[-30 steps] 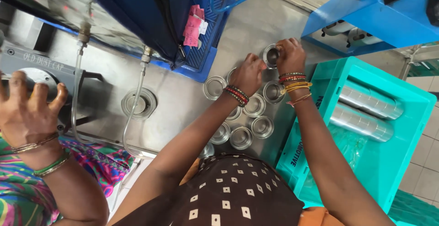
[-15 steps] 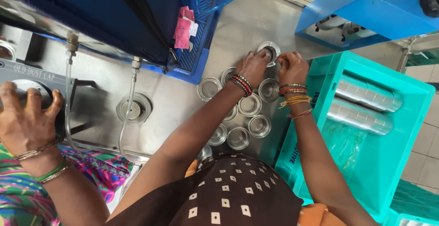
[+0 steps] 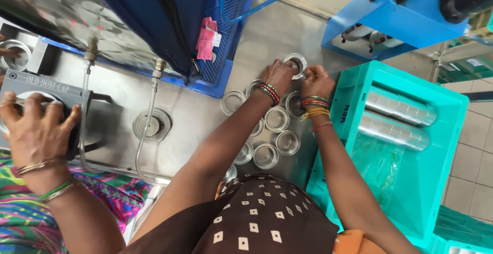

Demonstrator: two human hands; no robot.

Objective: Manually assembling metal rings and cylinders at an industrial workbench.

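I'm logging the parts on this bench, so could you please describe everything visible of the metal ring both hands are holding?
The metal ring is a shiny, silver-coloured round part with a raised rim and a dark open centre. It sits at the far end of the steel table, facing the camera. The left hand and right hand pinch its edges. Similar rings lie nearer.

Left hand (image 3: pixel 277 74) and right hand (image 3: pixel 317 82) outstretched, close together, fingers curled.

Metal ring (image 3: pixel 295 64) half behind the left hand (image 3: pixel 277 76) and right hand (image 3: pixel 316 82); co-worker's body past the left edge
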